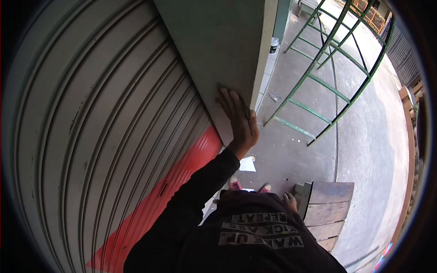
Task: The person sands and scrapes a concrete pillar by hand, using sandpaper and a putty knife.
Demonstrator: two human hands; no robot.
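My left hand (pixel 239 119) presses against the grey-green face of a pillar (pixel 218 41), its fingers close together and pointing up. A thin, flat grey thing pokes out past the fingertips, and a dark edge shows by the thumb; most of it is hidden under the palm, so its kind cannot be made out. Low at my side hangs my right hand (pixel 290 201), small in view, fingers loosely bent, with nothing visible in it. It is near the wooden bench (pixel 328 211).
A ribbed metal shutter (pixel 91 113) with a red painted band (pixel 159 195) fills the left. Beyond the pillar stands a green stepladder (pixel 314 98). A dark tub (pixel 274 45) sits on a tiled ledge. White paper (pixel 247 164) lies on the concrete floor by my shoes.
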